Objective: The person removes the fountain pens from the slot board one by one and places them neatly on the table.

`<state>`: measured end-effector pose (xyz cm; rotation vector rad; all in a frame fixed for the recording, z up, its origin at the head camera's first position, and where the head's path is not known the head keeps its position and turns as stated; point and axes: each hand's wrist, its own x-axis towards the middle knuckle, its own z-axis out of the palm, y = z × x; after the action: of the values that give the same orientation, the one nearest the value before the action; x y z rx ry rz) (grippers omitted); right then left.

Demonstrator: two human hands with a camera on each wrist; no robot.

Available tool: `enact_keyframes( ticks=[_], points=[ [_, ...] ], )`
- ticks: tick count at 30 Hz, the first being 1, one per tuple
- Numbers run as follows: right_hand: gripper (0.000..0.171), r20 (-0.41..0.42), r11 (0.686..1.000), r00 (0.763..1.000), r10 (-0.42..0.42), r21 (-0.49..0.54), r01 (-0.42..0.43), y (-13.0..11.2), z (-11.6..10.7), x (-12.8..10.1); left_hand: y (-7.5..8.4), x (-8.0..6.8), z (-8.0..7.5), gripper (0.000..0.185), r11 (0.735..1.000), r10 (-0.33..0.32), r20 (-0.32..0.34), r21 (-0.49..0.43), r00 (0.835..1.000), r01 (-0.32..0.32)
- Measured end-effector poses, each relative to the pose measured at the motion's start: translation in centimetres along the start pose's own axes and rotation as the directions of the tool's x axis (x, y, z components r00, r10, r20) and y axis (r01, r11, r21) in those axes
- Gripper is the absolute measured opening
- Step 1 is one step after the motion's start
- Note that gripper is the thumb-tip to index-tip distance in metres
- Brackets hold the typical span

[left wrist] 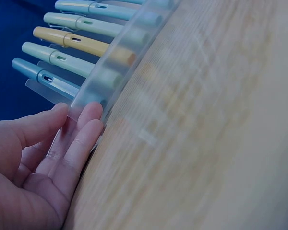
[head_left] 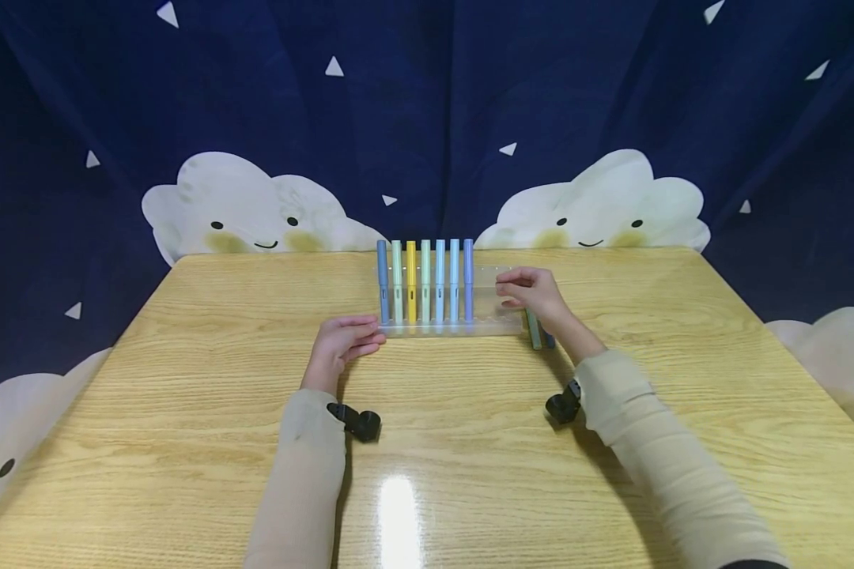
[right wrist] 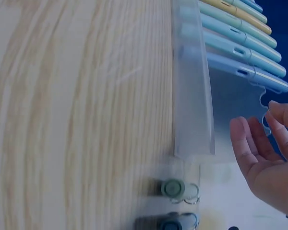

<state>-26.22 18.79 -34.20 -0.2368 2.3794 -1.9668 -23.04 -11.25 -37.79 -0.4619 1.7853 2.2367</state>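
A clear plastic pen rack (head_left: 498, 325) stands toward the back of the table. Several capped pens in blue, green, yellow and violet stand side by side in it, with a yellow pen (head_left: 411, 284) among them. At the rack's left end, my left hand (head_left: 341, 341) pinches the edge between thumb and fingers. My right hand (head_left: 537, 294) is at the right end, its thumb and fingertips holding the scalloped back edge (right wrist: 263, 98). Beside that end, partly under my right hand, are a green pen (head_left: 533, 329) and a dark blue pen (head_left: 549, 341).
The wooden table (head_left: 470, 442) stretches in front of the rack and to both sides. Behind it hangs a dark blue curtain (head_left: 427, 118) with white clouds and triangles. A black wrist camera (head_left: 363, 425) sits on each sleeve.
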Motion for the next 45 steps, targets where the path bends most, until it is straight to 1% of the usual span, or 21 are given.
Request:
enact_keyframes(
  ticks=[4, 8, 13, 18, 24, 28, 36, 45],
  points=[
    [0.024, 0.012, 1.000, 1.000, -0.010, 0.004, 0.010, 0.0, 0.8, 0.2, 0.1, -0.1, -0.1, 0.030, 1.000, -0.001, 0.001, 0.003, 1.000, 0.001],
    [0.026, 0.020, 1.000, 1.000, -0.023, 0.005, 0.023, 0.0, 1.4, 0.3, 0.0, -0.1, -0.1, 0.030, 1.000, 0.005, 0.004, 0.004, 1.000, -0.005],
    [0.028, 0.028, 0.999, 0.999, -0.031, -0.032, 0.032, 0.1, 2.0, 0.4, 0.0, 0.0, -0.1, 0.032, 1.000, 0.012, 0.015, -0.020, 1.000, -0.012],
    [0.027, 0.056, 0.998, 0.998, -0.036, -0.058, 0.040, 0.0, 2.6, 0.5, 0.0, 0.0, -0.1, 0.032, 1.000, 0.015, 0.009, -0.018, 1.000, -0.015],
    [0.028, 0.075, 0.999, 0.997, -0.029, -0.026, 0.031, -0.2, 3.2, 0.7, 0.0, 0.1, -0.1, 0.032, 1.000, 0.013, 0.002, -0.014, 1.000, -0.013],
    [0.028, 0.074, 1.000, 0.997, -0.018, -0.017, 0.019, -0.1, 3.5, 0.8, 0.0, 0.1, 0.0, 0.032, 1.000, 0.009, -0.002, -0.010, 1.000, -0.009],
    [0.027, 0.078, 0.999, 0.997, -0.014, -0.033, 0.017, 0.2, 4.0, 1.1, -0.1, 0.1, 0.1, 0.032, 1.000, 0.008, -0.006, -0.017, 1.000, -0.008],
    [0.023, 0.053, 0.998, 0.997, -0.048, -0.043, 0.051, 0.2, 4.4, 1.1, 0.0, 0.1, 0.1, 0.032, 1.000, 0.003, -0.016, -0.013, 1.000, -0.003]
  ],
)
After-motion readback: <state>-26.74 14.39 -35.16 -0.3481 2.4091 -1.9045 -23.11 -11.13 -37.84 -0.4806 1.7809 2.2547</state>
